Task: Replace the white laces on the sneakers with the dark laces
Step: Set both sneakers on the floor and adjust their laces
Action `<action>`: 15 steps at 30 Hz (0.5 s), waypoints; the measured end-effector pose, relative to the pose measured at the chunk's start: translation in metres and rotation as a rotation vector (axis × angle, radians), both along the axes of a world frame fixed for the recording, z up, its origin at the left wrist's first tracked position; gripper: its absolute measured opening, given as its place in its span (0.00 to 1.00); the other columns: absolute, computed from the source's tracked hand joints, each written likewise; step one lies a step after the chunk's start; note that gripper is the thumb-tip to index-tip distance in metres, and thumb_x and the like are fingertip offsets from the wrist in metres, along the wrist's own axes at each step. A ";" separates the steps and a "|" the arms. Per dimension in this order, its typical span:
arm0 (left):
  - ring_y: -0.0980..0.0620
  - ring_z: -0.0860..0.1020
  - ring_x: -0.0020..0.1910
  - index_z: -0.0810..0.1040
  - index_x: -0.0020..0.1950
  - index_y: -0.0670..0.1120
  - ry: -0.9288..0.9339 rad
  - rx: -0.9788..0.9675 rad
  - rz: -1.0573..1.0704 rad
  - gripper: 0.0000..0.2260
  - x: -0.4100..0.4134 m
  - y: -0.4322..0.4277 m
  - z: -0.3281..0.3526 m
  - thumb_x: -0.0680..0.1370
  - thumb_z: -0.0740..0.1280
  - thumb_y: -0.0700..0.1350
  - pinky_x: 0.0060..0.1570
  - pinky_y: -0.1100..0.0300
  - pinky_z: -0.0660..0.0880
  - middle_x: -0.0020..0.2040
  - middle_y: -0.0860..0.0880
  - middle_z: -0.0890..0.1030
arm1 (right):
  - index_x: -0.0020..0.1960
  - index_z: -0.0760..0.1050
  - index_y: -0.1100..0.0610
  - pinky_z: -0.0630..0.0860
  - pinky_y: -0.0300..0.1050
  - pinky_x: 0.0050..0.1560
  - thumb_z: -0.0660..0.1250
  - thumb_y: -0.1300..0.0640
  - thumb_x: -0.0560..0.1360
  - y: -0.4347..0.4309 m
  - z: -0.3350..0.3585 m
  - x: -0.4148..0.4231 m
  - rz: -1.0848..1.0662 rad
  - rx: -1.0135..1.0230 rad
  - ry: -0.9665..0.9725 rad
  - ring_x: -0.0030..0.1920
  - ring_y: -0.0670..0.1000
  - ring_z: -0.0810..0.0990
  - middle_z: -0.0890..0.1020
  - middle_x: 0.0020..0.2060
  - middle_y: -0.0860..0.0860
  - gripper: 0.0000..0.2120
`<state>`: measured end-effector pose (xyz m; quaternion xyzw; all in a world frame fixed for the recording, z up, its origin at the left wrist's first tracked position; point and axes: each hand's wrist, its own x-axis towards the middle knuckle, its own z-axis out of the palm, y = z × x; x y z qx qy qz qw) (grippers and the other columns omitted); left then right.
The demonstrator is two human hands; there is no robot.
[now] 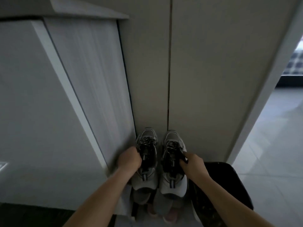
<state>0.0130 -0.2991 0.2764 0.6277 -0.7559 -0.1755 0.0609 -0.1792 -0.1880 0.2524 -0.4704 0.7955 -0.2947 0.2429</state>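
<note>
- Our left hand (129,158) grips the left sneaker (146,179), fingers curled on its collar.
- Our right hand (191,163) pinches the right sneaker (173,182) at its opening.
- Both sneakers are side by side, toes near the cabinet doors (196,79).

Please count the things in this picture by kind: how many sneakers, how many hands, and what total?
Sneakers: 2, the left sneaker and the right sneaker.
Hands: 2, the left hand and the right hand, each gripping one sneaker.
Total: 4.
</note>
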 end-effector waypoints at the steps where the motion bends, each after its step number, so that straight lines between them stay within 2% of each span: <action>1: 0.43 0.78 0.52 0.75 0.54 0.43 -0.004 0.001 0.022 0.10 -0.004 -0.009 -0.003 0.80 0.57 0.45 0.44 0.55 0.71 0.53 0.43 0.79 | 0.52 0.78 0.57 0.75 0.46 0.36 0.62 0.57 0.75 -0.010 -0.004 -0.003 0.000 0.000 -0.008 0.38 0.53 0.80 0.81 0.37 0.54 0.09; 6: 0.41 0.77 0.58 0.76 0.58 0.42 -0.053 0.053 0.083 0.11 -0.019 -0.039 -0.016 0.78 0.61 0.44 0.52 0.52 0.74 0.58 0.42 0.78 | 0.53 0.78 0.58 0.78 0.50 0.40 0.61 0.57 0.76 -0.046 -0.018 -0.015 0.026 0.022 -0.017 0.38 0.55 0.80 0.82 0.40 0.56 0.10; 12: 0.41 0.77 0.57 0.76 0.56 0.41 -0.118 0.105 0.099 0.10 -0.021 -0.047 -0.023 0.77 0.64 0.42 0.51 0.51 0.74 0.57 0.41 0.79 | 0.56 0.78 0.58 0.80 0.52 0.42 0.61 0.57 0.76 -0.059 -0.029 -0.023 0.026 0.033 0.010 0.39 0.55 0.81 0.83 0.44 0.58 0.12; 15: 0.42 0.78 0.54 0.77 0.54 0.42 -0.075 0.087 0.098 0.09 -0.020 -0.046 -0.028 0.78 0.62 0.45 0.47 0.54 0.73 0.54 0.42 0.80 | 0.60 0.77 0.56 0.79 0.47 0.45 0.63 0.53 0.77 -0.060 -0.029 -0.023 0.040 0.063 0.015 0.44 0.54 0.81 0.83 0.48 0.56 0.14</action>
